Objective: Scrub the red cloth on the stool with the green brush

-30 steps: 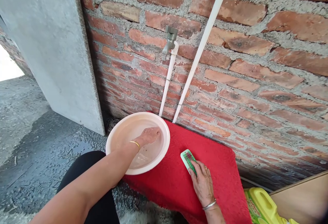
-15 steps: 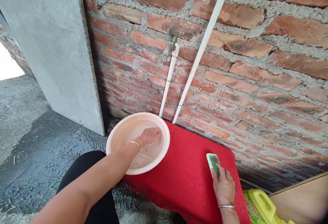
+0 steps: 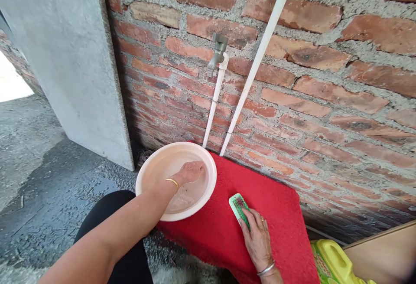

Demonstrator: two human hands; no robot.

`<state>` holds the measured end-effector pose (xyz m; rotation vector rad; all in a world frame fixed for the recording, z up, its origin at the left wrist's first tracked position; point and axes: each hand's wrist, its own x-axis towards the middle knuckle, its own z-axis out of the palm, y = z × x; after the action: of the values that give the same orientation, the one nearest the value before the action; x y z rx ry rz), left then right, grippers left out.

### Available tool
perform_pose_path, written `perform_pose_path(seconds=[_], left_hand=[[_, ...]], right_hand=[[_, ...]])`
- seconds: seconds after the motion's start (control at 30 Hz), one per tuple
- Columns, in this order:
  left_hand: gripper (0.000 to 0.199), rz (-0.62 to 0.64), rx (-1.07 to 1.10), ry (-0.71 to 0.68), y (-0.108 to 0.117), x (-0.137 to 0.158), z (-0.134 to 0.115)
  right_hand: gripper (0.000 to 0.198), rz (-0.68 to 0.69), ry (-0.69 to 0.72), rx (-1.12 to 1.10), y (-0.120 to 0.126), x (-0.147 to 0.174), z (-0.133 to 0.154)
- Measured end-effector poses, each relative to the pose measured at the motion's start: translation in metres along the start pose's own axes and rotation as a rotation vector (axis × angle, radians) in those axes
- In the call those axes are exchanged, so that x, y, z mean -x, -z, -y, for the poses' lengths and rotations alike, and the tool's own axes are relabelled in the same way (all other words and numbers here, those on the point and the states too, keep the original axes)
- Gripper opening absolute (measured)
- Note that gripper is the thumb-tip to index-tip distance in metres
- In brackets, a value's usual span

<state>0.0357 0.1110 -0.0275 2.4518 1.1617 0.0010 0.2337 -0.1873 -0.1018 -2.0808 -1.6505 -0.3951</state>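
One brush [image 3: 238, 205] in right hand [image 3: 259, 241]

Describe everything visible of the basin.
The basin is round, wide and pale pinkish-cream, smooth like plastic, with a broad, lighter rim. It sits open side up at the left end of the red surface, its left side seeming to overhang the edge. Inside is what looks like shallow, clear water with a few small dark specks. The left hand is in it, fingers hidden; whether the forearm touches the near rim, I can't tell. Its underside is hidden.
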Motion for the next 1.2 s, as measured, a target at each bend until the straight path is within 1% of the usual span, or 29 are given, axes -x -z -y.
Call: perform_pose_path(seconds=[0.13, 0.27, 0.43, 0.7, 0.83, 1.03, 1.2], left_hand=[[0.030, 0.013, -0.004, -0.014, -0.001, -0.001, -0.001], [0.030, 0.021, -0.002, -0.017, -0.001, -0.001, 0.000], [0.032, 0.016, -0.018, -0.017, -0.001, 0.000, 0.000], [0.032, 0.038, -0.037, -0.014, 0.002, 0.002, -0.003], [0.032, 0.026, -0.032, -0.020, 0.001, 0.001, -0.003], [0.028, 0.016, -0.023, -0.014, -0.001, 0.001, -0.002], [0.030, 0.024, -0.023, -0.001, -0.002, 0.000, -0.001]], right_hand=[[0.041, -0.012, -0.022, 0.022, 0.000, -0.003, -0.005], [0.046, -0.060, -0.046, 0.073, -0.002, -0.006, -0.016], [0.048, -0.083, -0.066, 0.100, -0.004, -0.008, -0.025], [0.050, -0.064, -0.094, 0.109, -0.009, -0.005, -0.025], [0.052, -0.062, -0.109, 0.115, -0.011, -0.004, -0.026], [0.050, -0.079, -0.096, 0.117, -0.011, -0.005, -0.024], [0.050, -0.088, -0.096, 0.117, -0.011, -0.005, -0.024]])
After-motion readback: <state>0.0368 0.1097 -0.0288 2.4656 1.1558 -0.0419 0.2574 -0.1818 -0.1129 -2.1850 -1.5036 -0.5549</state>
